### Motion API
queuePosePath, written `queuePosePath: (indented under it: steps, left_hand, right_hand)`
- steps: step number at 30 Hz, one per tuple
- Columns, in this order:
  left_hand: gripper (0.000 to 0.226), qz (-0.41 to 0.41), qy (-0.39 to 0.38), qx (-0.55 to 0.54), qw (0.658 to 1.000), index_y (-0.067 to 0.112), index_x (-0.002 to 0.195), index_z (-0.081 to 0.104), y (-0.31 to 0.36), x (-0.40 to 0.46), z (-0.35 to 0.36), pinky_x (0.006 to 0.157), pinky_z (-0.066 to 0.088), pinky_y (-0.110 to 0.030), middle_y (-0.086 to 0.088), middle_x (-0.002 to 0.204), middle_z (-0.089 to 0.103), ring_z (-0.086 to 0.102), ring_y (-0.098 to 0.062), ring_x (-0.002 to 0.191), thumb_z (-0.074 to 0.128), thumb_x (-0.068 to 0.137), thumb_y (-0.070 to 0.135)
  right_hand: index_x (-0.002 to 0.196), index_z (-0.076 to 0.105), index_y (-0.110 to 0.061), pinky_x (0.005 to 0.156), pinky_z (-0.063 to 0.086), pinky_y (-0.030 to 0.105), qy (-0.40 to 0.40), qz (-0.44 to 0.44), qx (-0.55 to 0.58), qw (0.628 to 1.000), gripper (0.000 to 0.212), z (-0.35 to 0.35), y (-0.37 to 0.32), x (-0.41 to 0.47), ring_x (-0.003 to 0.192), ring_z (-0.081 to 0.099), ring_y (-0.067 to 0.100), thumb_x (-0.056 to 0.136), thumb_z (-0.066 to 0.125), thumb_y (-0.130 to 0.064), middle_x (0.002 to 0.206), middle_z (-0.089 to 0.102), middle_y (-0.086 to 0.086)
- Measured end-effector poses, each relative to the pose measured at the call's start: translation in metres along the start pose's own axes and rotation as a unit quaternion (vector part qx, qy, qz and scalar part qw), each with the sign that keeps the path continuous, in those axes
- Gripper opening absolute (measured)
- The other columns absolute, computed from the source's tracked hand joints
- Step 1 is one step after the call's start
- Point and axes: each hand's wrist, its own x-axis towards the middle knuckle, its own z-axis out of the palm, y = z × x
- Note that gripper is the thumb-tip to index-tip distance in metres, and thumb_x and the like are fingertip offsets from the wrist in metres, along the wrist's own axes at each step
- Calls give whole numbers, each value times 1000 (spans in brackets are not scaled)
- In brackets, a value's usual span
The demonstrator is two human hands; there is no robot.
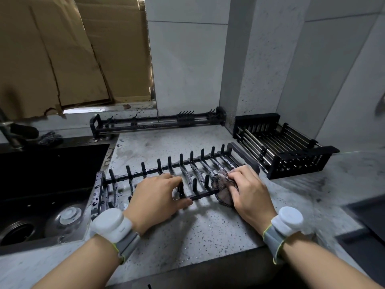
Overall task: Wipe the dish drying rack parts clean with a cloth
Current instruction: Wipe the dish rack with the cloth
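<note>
A black plate rack (pixel 145 172) with upright pegs lies flat on the speckled counter (pixel 200 230), wet with drops. My left hand (pixel 155 198) grips its near rail, thumb under and fingers over. My right hand (pixel 246 191) holds a bunched grey-pink cloth (pixel 221 185) against the rail and slats at the rack's right end. A black basket (pixel 279 147) with metal bars stands at the back right. A long black hook rail (pixel 158 122) lies along the back wall.
A dark sink (pixel 41 180) with a drain and a white lidded item lies to the left, a tap at its far corner. Cardboard leans at the back left. Tiled walls close the back and right. The counter's front edge is near my wrists.
</note>
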Motion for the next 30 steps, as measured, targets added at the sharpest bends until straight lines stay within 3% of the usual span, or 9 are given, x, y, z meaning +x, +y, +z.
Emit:
queuePosePath:
  steps: [5, 8, 13, 17, 21, 23, 26, 30]
  left_hand:
    - [52, 2, -3, -1, 1000, 33, 103, 59, 0, -1, -1, 56, 27, -17, 18, 102, 60, 52, -5, 78, 47, 83, 80]
    - [51, -2, -4, -3, 1000, 33, 102, 59, 1, -1, -2, 56, 28, -19, 18, 100, 59, 53, -6, 78, 47, 83, 80]
    - [51, -3, -9, -6, 1000, 33, 105, 59, 2, -2, -2, 59, 30, -19, 17, 101, 59, 52, -6, 79, 48, 84, 79]
    - [55, -4, -4, -11, 1000, 33, 112, 61, 0, -1, 0, 65, 35, -22, 17, 105, 61, 54, -6, 83, 48, 84, 79]
    - [56, 0, 3, -12, 1000, 33, 111, 61, 0, -1, 0, 64, 35, -21, 17, 103, 60, 53, -6, 81, 48, 83, 79]
    - [56, 1, 2, -13, 1000, 33, 110, 61, 0, -2, 1, 65, 36, -20, 18, 101, 60, 54, -5, 80, 47, 83, 80]
    - [56, -3, 5, -15, 1000, 33, 108, 61, 0, -2, 1, 66, 37, -19, 17, 98, 59, 54, -5, 80, 47, 83, 80]
    - [56, 1, 1, -13, 1000, 31, 111, 62, 2, 0, -1, 59, 29, -15, 17, 101, 60, 52, -4, 80, 47, 84, 78]
  right_hand:
    - [91, 71, -13, 79, 52, 26, -23, -14, 55, 998, 17, -11, -15, -10, 86, 58, 11, 78, 66, -3, 96, 63, -6]
    - [95, 66, -9, 79, 42, 4, 63, 47, 121, 990, 14, -9, -26, 0, 81, 55, 6, 85, 67, 0, 96, 61, -3]
    - [96, 45, -15, 65, 49, 19, 54, 102, 136, 984, 32, 20, -38, 1, 75, 56, 13, 84, 69, 1, 91, 54, -2]
    - [84, 43, -19, 60, 30, 11, 54, 73, 76, 993, 39, 21, -34, 10, 68, 47, 13, 72, 62, 13, 80, 49, -4]
    - [76, 44, -21, 54, 24, 18, 32, 44, 59, 997, 44, 9, -23, 16, 63, 38, 10, 58, 57, 18, 71, 50, -6]
    - [77, 49, -17, 55, 29, 22, 20, -6, 13, 1000, 40, 4, -19, 15, 65, 40, 13, 57, 60, 16, 73, 51, -5]
    - [90, 62, -11, 63, 51, 30, 14, -86, -52, 995, 21, 3, -15, 8, 77, 55, 22, 78, 54, 5, 92, 62, 1]
    - [103, 68, -7, 84, 51, 21, -10, -36, -2, 999, 28, 4, -25, -3, 93, 58, 19, 77, 64, 4, 112, 58, 5]
